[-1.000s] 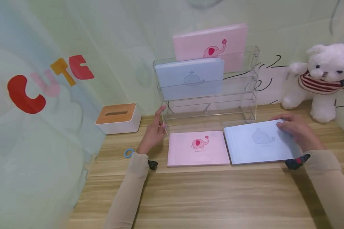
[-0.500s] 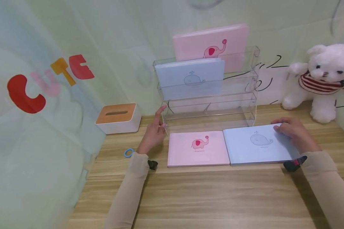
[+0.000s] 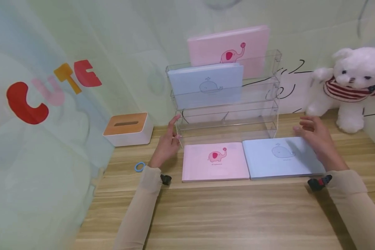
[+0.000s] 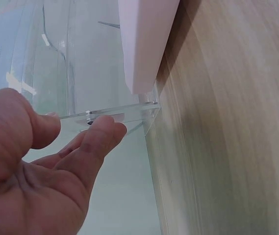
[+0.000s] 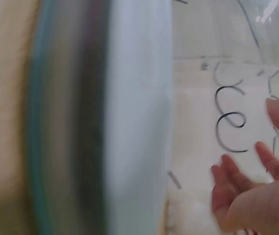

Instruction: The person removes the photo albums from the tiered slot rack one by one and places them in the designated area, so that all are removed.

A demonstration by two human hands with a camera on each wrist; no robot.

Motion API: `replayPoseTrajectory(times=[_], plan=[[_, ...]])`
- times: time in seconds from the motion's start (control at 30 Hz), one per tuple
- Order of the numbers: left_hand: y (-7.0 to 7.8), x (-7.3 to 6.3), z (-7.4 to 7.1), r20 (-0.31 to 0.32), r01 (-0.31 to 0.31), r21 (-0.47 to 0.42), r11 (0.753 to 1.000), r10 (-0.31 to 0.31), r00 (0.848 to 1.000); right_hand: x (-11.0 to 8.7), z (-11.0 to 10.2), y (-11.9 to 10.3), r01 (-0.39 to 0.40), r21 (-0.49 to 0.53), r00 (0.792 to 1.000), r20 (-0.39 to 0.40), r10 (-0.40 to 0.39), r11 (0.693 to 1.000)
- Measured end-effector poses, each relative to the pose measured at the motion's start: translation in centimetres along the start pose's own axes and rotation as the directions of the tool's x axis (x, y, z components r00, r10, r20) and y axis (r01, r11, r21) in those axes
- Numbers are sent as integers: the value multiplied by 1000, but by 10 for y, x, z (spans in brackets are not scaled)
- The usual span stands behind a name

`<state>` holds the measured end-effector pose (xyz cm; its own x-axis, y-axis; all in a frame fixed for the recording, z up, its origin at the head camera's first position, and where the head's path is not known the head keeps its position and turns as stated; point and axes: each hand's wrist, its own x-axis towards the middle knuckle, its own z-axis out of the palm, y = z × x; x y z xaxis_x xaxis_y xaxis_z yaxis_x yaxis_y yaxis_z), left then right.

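Note:
My left hand (image 3: 168, 144) holds the left side panel of a clear acrylic tiered rack (image 3: 226, 124), fingers along its outer side and thumb at its edge, as the left wrist view shows. My right hand (image 3: 319, 140) hovers with loosely bent fingers over the right end of a blue whale book (image 3: 268, 163), holding nothing. That book lies flat on the table beside a pink elephant book (image 3: 215, 170), their edges close together. In the rack, another pink elephant book (image 3: 203, 50) stands in the top tier, and another blue whale book (image 3: 187, 86) leans in the tier below.
A white tissue box (image 3: 131, 139) with a wooden lid stands left of the rack. Near my left wrist lies a blue ring (image 3: 139, 167). A white plush bear (image 3: 350, 111) in a striped top sits at the right back, by the wall.
My right hand slid the blue book slightly left, up against the pink one, then let go and lifted off. The left hand has stayed at the rack.

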<state>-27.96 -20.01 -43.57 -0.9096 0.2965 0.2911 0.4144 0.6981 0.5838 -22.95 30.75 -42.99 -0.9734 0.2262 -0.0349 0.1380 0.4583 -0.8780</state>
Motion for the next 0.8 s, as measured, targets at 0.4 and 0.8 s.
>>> replayPoseTrajectory(times=[0.4,0.8], plan=[[-1,-1,1,7,12,-2,1000,-12,1000,-6,18,-57,310,37,945,-122,-303,950],[-1,0,1,-7,-18,-4,1000,18,1000,-1,33,-102,432,74,901,-65,-428,899]])
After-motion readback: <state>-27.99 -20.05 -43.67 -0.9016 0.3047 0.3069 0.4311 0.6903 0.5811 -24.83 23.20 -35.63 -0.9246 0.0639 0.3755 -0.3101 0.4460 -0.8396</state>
